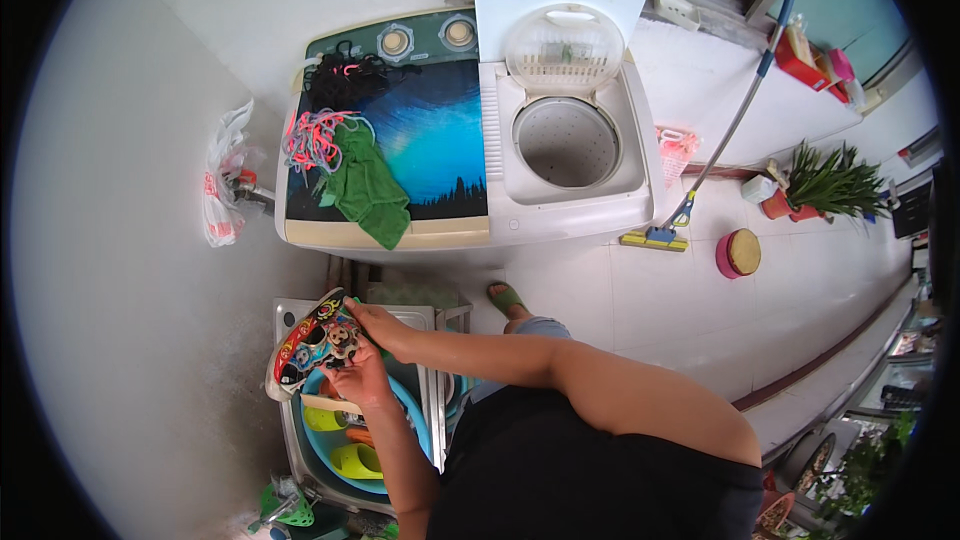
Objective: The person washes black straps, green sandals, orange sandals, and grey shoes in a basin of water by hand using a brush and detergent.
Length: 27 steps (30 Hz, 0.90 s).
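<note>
A shoe (319,341) with a colourful cartoon print and a pale sole is held up over the sink, tilted. My left hand (361,375) grips it from below, palm up. My right hand (381,326) is at the shoe's upper side, its thumb near the edge. Parts of a green object (385,353) show around that hand; its shape is mostly hidden. Beneath, a blue basin (416,420) sits in the metal sink (294,441). It holds yellow-green slippers (357,460), something orange (360,436) and a pale flat strip (327,403).
A twin-tub washing machine (570,217) stands beyond the sink, its spin tub (566,142) uncovered. On its lid lie a green cloth (367,184), pink-grey laces (315,139) and black cords (345,79). A mop (739,116), round stool (739,253) and potted plants (832,184) stand to the right.
</note>
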Tool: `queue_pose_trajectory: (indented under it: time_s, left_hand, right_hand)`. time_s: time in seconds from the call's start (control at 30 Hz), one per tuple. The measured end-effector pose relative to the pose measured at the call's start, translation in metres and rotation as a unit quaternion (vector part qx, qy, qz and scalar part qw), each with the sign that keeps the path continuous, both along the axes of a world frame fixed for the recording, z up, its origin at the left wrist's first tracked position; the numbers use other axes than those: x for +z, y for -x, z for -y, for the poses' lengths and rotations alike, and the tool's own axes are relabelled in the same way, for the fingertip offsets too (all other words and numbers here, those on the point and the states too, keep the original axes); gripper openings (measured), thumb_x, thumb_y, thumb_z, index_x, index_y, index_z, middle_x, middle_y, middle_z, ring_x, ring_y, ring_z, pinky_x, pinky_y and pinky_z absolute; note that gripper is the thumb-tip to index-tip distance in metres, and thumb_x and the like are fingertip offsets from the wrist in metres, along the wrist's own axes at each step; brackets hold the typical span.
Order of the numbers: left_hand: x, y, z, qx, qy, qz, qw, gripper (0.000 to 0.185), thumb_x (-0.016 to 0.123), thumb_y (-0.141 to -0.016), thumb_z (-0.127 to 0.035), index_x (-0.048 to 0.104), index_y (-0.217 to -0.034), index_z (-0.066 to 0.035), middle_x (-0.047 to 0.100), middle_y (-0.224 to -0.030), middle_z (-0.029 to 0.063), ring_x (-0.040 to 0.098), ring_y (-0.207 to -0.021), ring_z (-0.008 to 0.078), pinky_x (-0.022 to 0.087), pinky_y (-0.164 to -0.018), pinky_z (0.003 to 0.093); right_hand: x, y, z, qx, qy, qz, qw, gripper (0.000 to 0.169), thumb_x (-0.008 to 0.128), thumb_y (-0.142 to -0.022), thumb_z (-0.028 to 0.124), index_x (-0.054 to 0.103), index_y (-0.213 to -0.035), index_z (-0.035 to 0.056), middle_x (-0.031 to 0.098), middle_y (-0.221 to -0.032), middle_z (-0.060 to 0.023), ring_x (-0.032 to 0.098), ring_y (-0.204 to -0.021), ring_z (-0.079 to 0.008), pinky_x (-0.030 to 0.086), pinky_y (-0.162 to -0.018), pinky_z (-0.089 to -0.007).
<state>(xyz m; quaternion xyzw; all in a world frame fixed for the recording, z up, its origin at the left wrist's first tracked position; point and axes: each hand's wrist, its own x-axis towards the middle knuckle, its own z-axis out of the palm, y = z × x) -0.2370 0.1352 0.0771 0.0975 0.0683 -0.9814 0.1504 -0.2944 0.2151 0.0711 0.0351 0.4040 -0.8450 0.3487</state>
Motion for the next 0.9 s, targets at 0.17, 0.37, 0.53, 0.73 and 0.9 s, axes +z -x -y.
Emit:
queue_pose_trajectory:
  time_s: [0.17, 0.37, 0.53, 0.73, 0.9]
  left_hand:
    - [0.0, 0.027, 0.009, 0.037, 0.017, 0.035, 0.999, 0.044, 0.06, -0.082, -0.02, 0.053, -0.118, 0.003, 0.058, -0.121, 0.0113, 0.055, -0.111, 0.0238, 0.044, -0.094, 0.0358]
    - [0.02, 0.062, 0.012, 0.059, 0.162, 0.141, 0.975, 0.047, 0.06, -0.081, -0.014, 0.049, -0.122, 0.005, 0.055, -0.125, 0.0132, 0.052, -0.117, 0.0246, 0.04, -0.1, 0.0387]
    - [0.021, 0.066, 0.03, 0.088, 0.149, 0.122, 0.977, 0.046, 0.059, -0.082, -0.016, 0.051, -0.124, 0.001, 0.053, -0.129, 0.0126, 0.048, -0.121, 0.0282, 0.034, -0.105, 0.0424]
    - [0.046, 0.112, -0.006, 0.209, 0.186, 0.317, 0.906, 0.051, 0.056, -0.085, -0.025, 0.047, -0.13, -0.003, 0.047, -0.136, 0.0118, 0.04, -0.127, 0.0296, 0.028, -0.109, 0.0432]
    - [0.018, 0.102, -0.043, -0.017, 0.364, 0.158, 0.918, 0.057, 0.037, -0.096, -0.044, 0.034, -0.138, -0.005, 0.039, -0.14, 0.011, 0.036, -0.129, 0.0253, 0.025, -0.109, 0.0397]
  right_hand:
    - [-0.003, 0.047, -0.004, 0.143, 0.16, 0.152, 0.965, 0.075, 0.035, -0.086, 0.07, 0.053, -0.123, 0.0073, 0.054, -0.127, -0.0058, 0.047, -0.118, -0.0154, 0.032, -0.102, -0.0326]
    - [-0.003, 0.078, -0.008, 0.273, 0.045, 0.126, 0.953, 0.08, 0.025, -0.08, 0.079, 0.041, -0.135, 0.0228, 0.044, -0.137, -0.0036, 0.037, -0.127, -0.0212, 0.033, -0.098, -0.0521]
    - [-0.005, 0.111, -0.019, 0.311, 0.186, 0.179, 0.915, 0.087, 0.033, -0.078, 0.079, 0.03, -0.142, 0.0202, 0.034, -0.143, -0.0031, 0.036, -0.126, -0.0152, 0.033, -0.101, -0.036]
    - [-0.029, 0.147, -0.017, 0.11, 0.082, 0.114, 0.984, 0.089, 0.038, -0.083, 0.072, 0.016, -0.145, 0.011, 0.036, -0.135, -0.0112, 0.036, -0.125, -0.0263, 0.034, -0.096, -0.0417]
    - [-0.001, 0.12, -0.012, 0.007, -0.242, -0.409, 0.88, 0.084, 0.054, -0.089, 0.044, 0.009, -0.144, 0.0, 0.037, -0.118, -0.0198, 0.042, -0.105, -0.0373, 0.033, -0.092, -0.0491]
